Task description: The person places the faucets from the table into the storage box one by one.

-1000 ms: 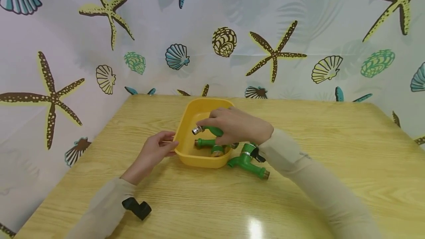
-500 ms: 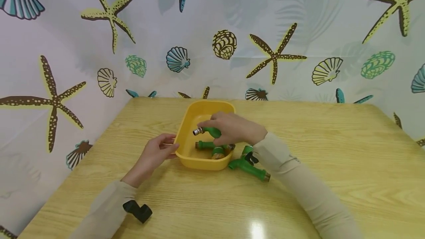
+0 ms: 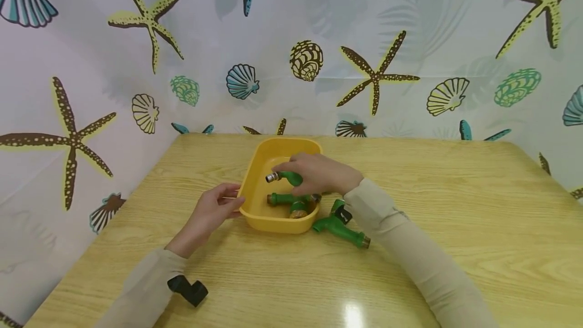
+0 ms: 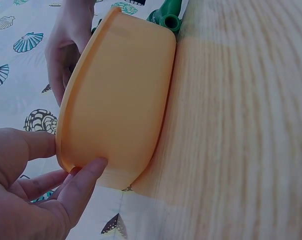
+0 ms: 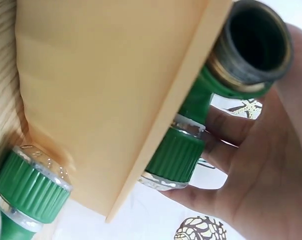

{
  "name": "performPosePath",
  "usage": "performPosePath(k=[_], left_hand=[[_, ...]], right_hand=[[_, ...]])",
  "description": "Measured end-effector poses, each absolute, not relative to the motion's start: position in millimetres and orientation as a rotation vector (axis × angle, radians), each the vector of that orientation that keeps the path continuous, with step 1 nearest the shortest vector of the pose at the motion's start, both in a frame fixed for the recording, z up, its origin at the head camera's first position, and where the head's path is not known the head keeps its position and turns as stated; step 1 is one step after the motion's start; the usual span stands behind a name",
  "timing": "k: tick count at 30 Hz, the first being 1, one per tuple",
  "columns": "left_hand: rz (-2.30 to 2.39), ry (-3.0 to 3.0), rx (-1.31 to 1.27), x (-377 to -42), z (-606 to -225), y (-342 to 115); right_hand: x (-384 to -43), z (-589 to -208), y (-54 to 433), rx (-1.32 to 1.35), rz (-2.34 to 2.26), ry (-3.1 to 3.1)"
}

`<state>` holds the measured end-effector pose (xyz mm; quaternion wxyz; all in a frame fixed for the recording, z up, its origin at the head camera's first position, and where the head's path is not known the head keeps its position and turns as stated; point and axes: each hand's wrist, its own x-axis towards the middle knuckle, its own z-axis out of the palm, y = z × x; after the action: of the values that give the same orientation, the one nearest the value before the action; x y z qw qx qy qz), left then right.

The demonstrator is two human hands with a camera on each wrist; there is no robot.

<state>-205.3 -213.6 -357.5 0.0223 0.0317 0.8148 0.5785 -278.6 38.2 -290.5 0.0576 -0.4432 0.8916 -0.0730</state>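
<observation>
My left hand (image 3: 214, 211) holds the near-left rim of a yellow plastic tub (image 3: 280, 224); in the left wrist view its thumb is at the rim and other fingers lie against the outer wall. My right hand (image 3: 319, 173) grips a green tap (image 3: 293, 178) with a silver spout end over the tub. Beneath it, another green tap (image 3: 283, 198) lies inside the tub. Outside, by the near-right corner, a third green tap (image 3: 337, 228) lies on the table. In the right wrist view, a ribbed green knob (image 5: 175, 155) and dark threaded end (image 5: 255, 45) show near the palm.
The wooden table (image 3: 437, 206) extends to both sides of the tub. A white curtain (image 3: 273, 24) printed with shells and starfish hangs behind it. A black wrist mount (image 3: 188, 290) sits on the left sleeve.
My right hand has shifted slightly left with the tap over the tub, its forearm lower. The left hand stays at the rim.
</observation>
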Motion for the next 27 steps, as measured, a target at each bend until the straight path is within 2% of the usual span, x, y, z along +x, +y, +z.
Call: performPosePath(k=[27], left_hand=[[1.793, 2.525, 0.076, -205.3, -357.0, -212.2]], right_hand=[[-297.8, -313.3, 26.3, -1.272, -0.232, 2.627]])
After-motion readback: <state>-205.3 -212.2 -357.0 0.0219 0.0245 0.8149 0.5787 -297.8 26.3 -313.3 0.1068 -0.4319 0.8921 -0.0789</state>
